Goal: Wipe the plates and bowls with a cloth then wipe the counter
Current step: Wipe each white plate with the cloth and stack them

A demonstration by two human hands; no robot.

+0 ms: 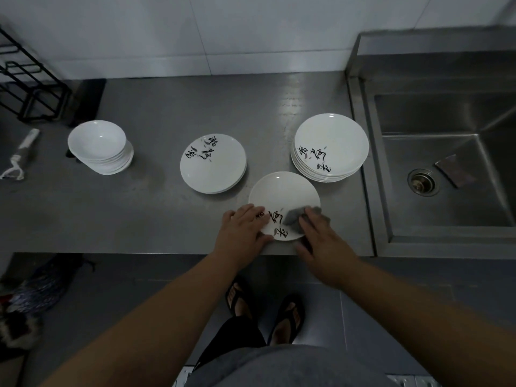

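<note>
Left hand (245,227): fingers spread flat, pressing the left rim of the plate (282,191).
Right hand (321,233): fingers fairly straight, thumb out, pressing a grey cloth (293,217) onto the plate's right side.
Plate: lies flat at the front edge of the surface (167,216), toward its right end.
Tall plate stack (331,141): at the right edge, beside the sink (446,163).
Low plate stack (213,167): mid-surface.
Bowls (97,143): stacked toward the left.
</note>
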